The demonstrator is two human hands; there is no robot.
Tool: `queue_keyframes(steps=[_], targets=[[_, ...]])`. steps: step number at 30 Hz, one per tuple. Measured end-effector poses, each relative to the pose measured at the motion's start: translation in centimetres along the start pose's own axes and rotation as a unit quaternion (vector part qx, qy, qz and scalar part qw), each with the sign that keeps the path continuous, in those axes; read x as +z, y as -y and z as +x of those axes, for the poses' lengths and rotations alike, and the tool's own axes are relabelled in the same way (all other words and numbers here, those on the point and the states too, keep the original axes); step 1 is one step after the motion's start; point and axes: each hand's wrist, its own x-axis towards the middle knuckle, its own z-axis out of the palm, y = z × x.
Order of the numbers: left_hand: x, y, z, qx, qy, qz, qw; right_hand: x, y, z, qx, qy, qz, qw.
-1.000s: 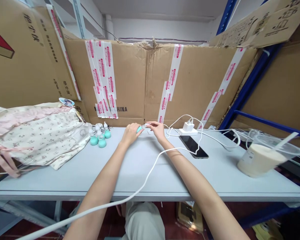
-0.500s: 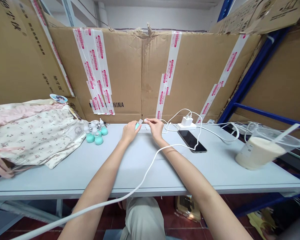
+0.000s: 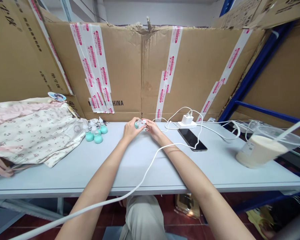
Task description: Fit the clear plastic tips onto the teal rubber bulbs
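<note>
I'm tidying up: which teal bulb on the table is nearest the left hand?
The rightmost teal bulb: closest to the left hand, it sits farther back than the front pair.

Mint green colours the held piece (image 3: pixel 136 125) and the bulbs (image 3: pixel 98 139); the bag (image 3: pixel 40 135) is cream with floral print and pink ruffle (image 3: pixel 27 109); cable (image 3: pixel 77 213) white, phone (image 3: pixel 192 139) black, tabletop (image 3: pixel 133 160) pale grey

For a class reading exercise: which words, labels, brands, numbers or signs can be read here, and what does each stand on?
"CHINA": back cardboard panel; preceding letters mostly hidden by white tape.
Print on the tape: too small.
Label on cup: too small.
Characters on left carton: not surely legible.
Print on upper-right carton: blurred.
</note>
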Motion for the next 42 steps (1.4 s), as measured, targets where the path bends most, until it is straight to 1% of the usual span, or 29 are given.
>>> queue_keyframes(steps=[4, 6, 8, 10, 12, 14, 15, 16, 18, 21, 23, 25, 29, 32, 34, 36, 38, 42], targets=[[0.1, 0.1, -0.1, 0.018, 0.006, -0.008, 1.000, 0.1, -0.1, 0.2, 0.008, -0.010, -0.027, 1.000], [0.2, 0.2, -0.1, 0.022, 0.010, 0.004, 1.000, 0.1, -0.4, 0.3, 0.010, -0.016, -0.030, 0.999], [0.2, 0.2, -0.1, 0.025, 0.019, 0.026, 0.999, 0.1, -0.7, 0.3, 0.016, -0.032, -0.035, 0.999], [0.2, 0.2, 0.0, 0.023, 0.020, 0.045, 0.998, 0.1, -0.9, 0.3, 0.019, -0.062, -0.050, 0.997], [0.0, 0.2, 0.1, 0.021, 0.009, 0.051, 0.998, 0.2, -0.9, 0.3, -0.006, -0.106, -0.071, 0.992], [-0.1, 0.2, 0.1, 0.015, 0.004, 0.051, 0.999, 0.3, -0.7, 0.3, -0.059, -0.138, -0.080, 0.985], [-0.1, 0.3, 0.1, 0.012, 0.007, 0.052, 0.999, 0.3, -0.5, 0.4, -0.086, -0.142, -0.076, 0.983], [-0.1, 0.4, 0.2, 0.009, 0.013, 0.055, 0.998, 0.4, -0.4, 0.4, -0.106, -0.139, -0.071, 0.982], [0.0, 0.6, 0.2, 0.003, 0.024, 0.065, 0.998, 0.4, -0.1, 0.5, -0.126, -0.114, -0.080, 0.982], [0.2, 1.1, 0.1, -0.011, 0.048, 0.095, 0.994, 0.5, -0.1, 0.6, -0.138, -0.081, -0.140, 0.977], [0.3, 1.2, 0.1, -0.025, 0.062, 0.116, 0.991, 0.4, -0.2, 0.6, -0.148, -0.080, -0.166, 0.972], [0.3, 1.2, 0.1, -0.035, 0.064, 0.126, 0.989, 0.4, -0.4, 0.5, -0.154, -0.094, -0.175, 0.968], [0.0, 0.6, 0.2, -0.036, 0.050, 0.128, 0.990, 0.8, -0.9, 0.2, -0.147, -0.142, -0.181, 0.962], [-0.1, 0.2, 0.2, -0.039, 0.033, 0.139, 0.989, 1.3, -1.1, 0.1, -0.127, -0.181, -0.173, 0.960], [-0.2, 0.2, 0.1, -0.039, 0.025, 0.142, 0.989, 1.4, -1.1, 0.1, -0.114, -0.179, -0.169, 0.962], [-0.1, 0.4, 0.0, -0.032, 0.024, 0.130, 0.991, 1.4, -0.9, 0.2, -0.106, -0.158, -0.169, 0.967], [-0.1, 0.6, 0.0, -0.015, 0.032, 0.109, 0.993, 1.2, -0.7, 0.3, -0.098, -0.139, -0.170, 0.971], [0.0, 0.6, 0.0, 0.018, 0.060, 0.095, 0.993, 0.8, -0.5, 0.4, -0.075, -0.138, -0.154, 0.976]])
